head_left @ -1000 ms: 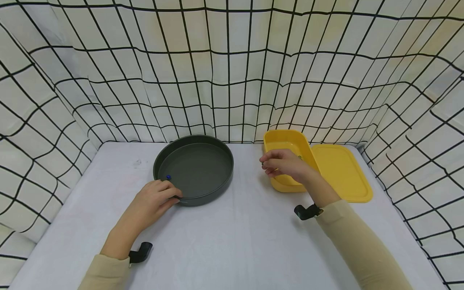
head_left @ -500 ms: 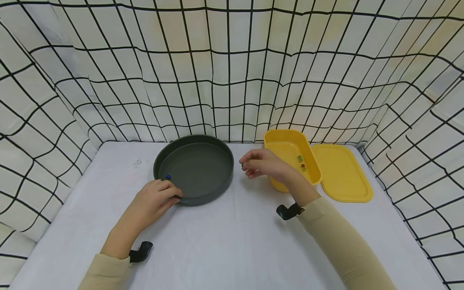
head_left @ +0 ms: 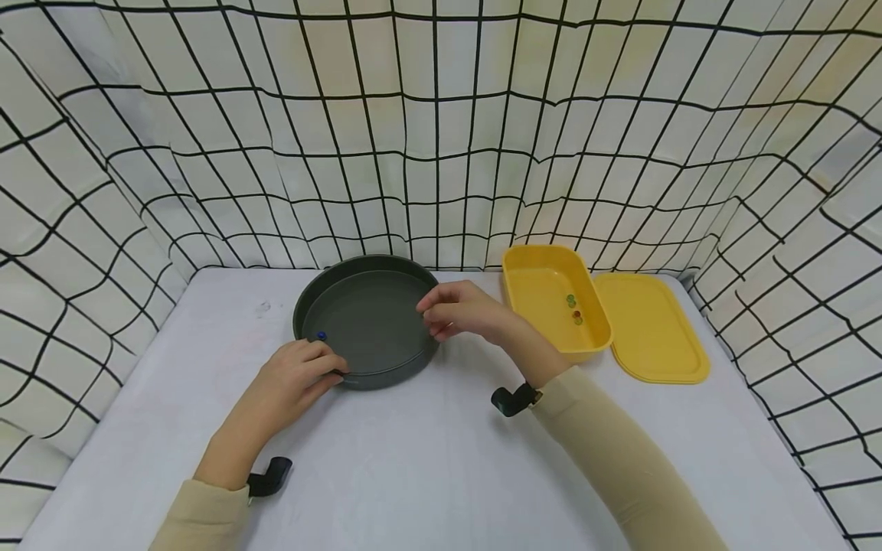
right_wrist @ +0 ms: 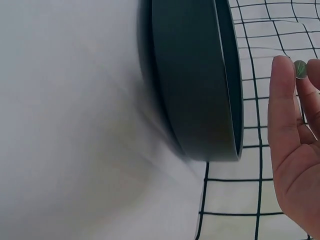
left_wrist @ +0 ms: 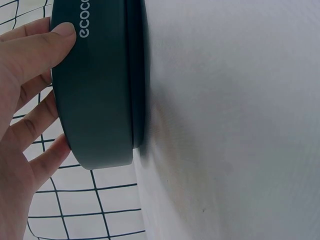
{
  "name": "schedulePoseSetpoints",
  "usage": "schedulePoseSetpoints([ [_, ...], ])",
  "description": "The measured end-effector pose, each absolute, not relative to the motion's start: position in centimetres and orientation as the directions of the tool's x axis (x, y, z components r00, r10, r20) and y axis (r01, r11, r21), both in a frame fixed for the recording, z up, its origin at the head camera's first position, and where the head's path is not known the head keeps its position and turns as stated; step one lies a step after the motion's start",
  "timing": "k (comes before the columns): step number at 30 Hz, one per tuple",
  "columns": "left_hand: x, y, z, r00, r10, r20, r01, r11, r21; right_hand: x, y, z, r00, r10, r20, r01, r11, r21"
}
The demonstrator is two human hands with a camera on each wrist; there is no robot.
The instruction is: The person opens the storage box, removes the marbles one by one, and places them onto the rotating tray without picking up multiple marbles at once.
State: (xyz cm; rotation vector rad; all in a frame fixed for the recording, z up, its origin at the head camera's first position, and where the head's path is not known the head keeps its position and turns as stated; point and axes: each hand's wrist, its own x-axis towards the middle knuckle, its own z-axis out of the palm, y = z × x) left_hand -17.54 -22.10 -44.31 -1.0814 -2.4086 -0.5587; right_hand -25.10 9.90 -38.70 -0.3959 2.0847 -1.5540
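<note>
A round dark green pan (head_left: 372,321) with a raised wall stands at the middle left of the table, a blue marble (head_left: 321,335) inside near its left wall. My left hand (head_left: 292,379) grips the pan's near-left rim, thumb on the outer wall beside white lettering in the left wrist view. Over the pan's right rim is my right hand (head_left: 458,310), pinching a green glass marble (right_wrist: 300,69) between thumb and finger; in the head view the fingers hide that marble. Several marbles (head_left: 574,306) lie in a yellow box (head_left: 537,287) to the right.
A flat yellow lid (head_left: 651,329) lies right of the box, close along its side. White cloth covers the table (head_left: 427,467). Black-gridded white walls (head_left: 441,130) rise behind and on both sides.
My right hand has moved left from the yellow box to the pan's right rim, still pinching the marble, which uncovers the marbles in the box. The left hand stays on the pan.
</note>
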Motion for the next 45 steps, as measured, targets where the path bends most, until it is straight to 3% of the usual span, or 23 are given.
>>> schedulePoseSetpoints([
  [14, -17.6, -22.0, -44.5, -0.593, 0.598, 0.540, 0.775, 0.605, 0.181, -25.3, 6.3, -39.6, -0.792, -0.566, -0.231, 0.072, 0.288, -0.955],
  [29, -17.9, -21.8, -43.9, -0.608, 0.602, 0.518, 0.766, 0.617, 0.181, -25.7, 4.0, -41.1, -0.807, -0.548, -0.222, 0.053, 0.307, -0.950],
  [36, -17.8, -21.9, -44.0, -0.611, 0.599, 0.518, 0.761, 0.624, 0.177, -25.8, 2.4, -41.6, -0.839, -0.494, -0.228, 0.016, 0.396, -0.918],
  [45, -17.5, -22.0, -44.1, -0.618, 0.593, 0.516, 0.755, 0.631, 0.179, -25.6, 1.1, -42.1, -0.825, -0.496, -0.270, -0.087, 0.584, -0.807],
])
